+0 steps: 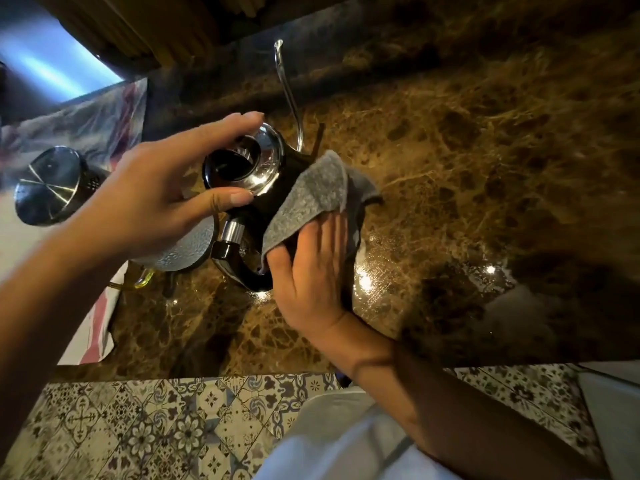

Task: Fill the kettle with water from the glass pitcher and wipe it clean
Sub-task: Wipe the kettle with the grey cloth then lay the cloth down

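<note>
Brown marble counter (450, 168) above patterned floor tiles (138, 427); right hand (311, 271) presses flat on cloth (311, 195).

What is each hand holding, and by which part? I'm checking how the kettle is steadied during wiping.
Left hand holds the black gooseneck kettle by its shiny lid rim, thumb and fingers. Right hand presses the grey cloth flat against the kettle's side.

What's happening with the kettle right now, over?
Left hand steadies kettle at its lid. Right hand presses grey cloth flat against kettle's side. Nothing in the way.
</note>
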Demonstrator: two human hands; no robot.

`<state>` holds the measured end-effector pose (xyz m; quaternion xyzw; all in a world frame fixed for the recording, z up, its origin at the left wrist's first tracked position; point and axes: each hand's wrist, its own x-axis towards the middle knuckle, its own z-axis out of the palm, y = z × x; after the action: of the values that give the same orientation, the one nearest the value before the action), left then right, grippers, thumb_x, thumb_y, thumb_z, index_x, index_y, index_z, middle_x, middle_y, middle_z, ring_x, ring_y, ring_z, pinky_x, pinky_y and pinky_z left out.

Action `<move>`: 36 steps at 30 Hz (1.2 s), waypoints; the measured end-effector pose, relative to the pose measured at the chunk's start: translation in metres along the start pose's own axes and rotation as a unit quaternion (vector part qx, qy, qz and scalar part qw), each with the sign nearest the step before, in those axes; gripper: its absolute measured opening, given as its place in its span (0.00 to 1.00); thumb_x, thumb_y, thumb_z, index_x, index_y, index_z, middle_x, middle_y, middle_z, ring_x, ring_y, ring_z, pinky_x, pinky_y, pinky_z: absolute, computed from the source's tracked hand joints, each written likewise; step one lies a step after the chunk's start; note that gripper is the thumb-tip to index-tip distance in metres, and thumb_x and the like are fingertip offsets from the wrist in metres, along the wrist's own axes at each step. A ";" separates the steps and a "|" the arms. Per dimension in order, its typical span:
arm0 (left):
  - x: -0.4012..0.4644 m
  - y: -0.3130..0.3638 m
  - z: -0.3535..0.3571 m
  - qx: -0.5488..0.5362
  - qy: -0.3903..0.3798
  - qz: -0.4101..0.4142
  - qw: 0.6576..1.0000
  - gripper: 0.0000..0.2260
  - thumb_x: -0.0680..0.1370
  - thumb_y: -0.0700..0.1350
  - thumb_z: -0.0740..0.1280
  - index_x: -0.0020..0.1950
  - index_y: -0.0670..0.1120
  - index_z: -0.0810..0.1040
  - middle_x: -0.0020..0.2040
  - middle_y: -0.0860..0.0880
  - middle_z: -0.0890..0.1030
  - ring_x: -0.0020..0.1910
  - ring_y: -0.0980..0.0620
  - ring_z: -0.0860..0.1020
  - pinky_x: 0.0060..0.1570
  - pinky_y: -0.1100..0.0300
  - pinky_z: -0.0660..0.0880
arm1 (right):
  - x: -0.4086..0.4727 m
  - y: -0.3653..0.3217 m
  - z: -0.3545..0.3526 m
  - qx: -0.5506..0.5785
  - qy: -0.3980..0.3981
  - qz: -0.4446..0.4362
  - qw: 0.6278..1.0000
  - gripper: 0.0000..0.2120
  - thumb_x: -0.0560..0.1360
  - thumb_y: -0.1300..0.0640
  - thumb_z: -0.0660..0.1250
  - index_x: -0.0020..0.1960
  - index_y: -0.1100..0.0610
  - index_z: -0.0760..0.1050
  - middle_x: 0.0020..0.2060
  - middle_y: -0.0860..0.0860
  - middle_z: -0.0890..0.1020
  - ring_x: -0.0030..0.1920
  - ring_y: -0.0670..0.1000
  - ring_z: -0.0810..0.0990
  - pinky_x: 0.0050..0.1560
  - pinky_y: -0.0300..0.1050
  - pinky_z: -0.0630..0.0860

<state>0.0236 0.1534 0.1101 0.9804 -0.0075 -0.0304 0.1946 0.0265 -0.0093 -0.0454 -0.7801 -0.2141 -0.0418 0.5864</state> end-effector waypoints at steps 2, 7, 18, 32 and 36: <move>-0.001 -0.002 -0.001 -0.001 0.000 -0.008 1.000 0.34 0.77 0.61 0.67 0.82 0.55 0.63 0.79 0.54 0.70 0.77 0.54 0.69 0.73 0.43 0.71 | 0.020 0.000 0.003 0.004 0.015 -0.039 0.999 0.24 0.81 0.46 0.57 0.71 0.59 0.63 0.70 0.65 0.74 0.74 0.62 0.66 0.78 0.65 0.58; -0.001 -0.003 -0.004 0.019 -0.008 -0.013 1.000 0.32 0.80 0.58 0.68 0.82 0.54 0.64 0.78 0.53 0.70 0.77 0.52 0.69 0.73 0.40 0.70 | 0.055 0.021 -0.005 -0.056 -0.073 -0.074 0.993 0.34 0.78 0.41 0.60 0.74 0.63 0.60 0.70 0.70 0.73 0.71 0.69 0.70 0.76 0.59 0.58; 0.000 0.008 0.000 0.023 0.009 -0.037 0.999 0.32 0.77 0.56 0.68 0.81 0.55 0.65 0.78 0.55 0.69 0.77 0.51 0.69 0.73 0.40 0.69 | -0.015 0.024 -0.019 -0.159 -0.105 0.043 0.981 0.24 0.79 0.42 0.62 0.60 0.62 0.67 0.53 0.63 0.79 0.54 0.65 0.79 0.54 0.56 0.80; -0.001 0.011 0.007 0.019 0.044 -0.067 0.997 0.30 0.78 0.59 0.66 0.80 0.58 0.66 0.77 0.63 0.66 0.75 0.64 0.64 0.69 0.71 0.58 | 0.082 0.049 -0.047 -0.126 -0.319 -0.012 0.939 0.57 0.67 0.27 0.72 0.80 0.62 0.56 0.76 0.59 0.65 0.77 0.58 0.63 0.77 0.51 0.59; -0.002 0.009 0.008 0.004 0.044 -0.061 0.997 0.30 0.78 0.60 0.66 0.80 0.59 0.66 0.79 0.62 0.66 0.77 0.62 0.64 0.72 0.67 0.60 | 0.075 0.067 -0.065 -0.282 -0.337 -0.085 0.894 0.53 0.68 0.23 0.66 0.72 0.66 0.65 0.67 0.61 0.75 0.70 0.61 0.73 0.76 0.52 0.61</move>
<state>0.0214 0.1418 0.1061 0.9802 0.0611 0.0010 0.1886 0.1323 -0.0632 -0.0616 -0.8585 -0.4440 0.1156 0.2289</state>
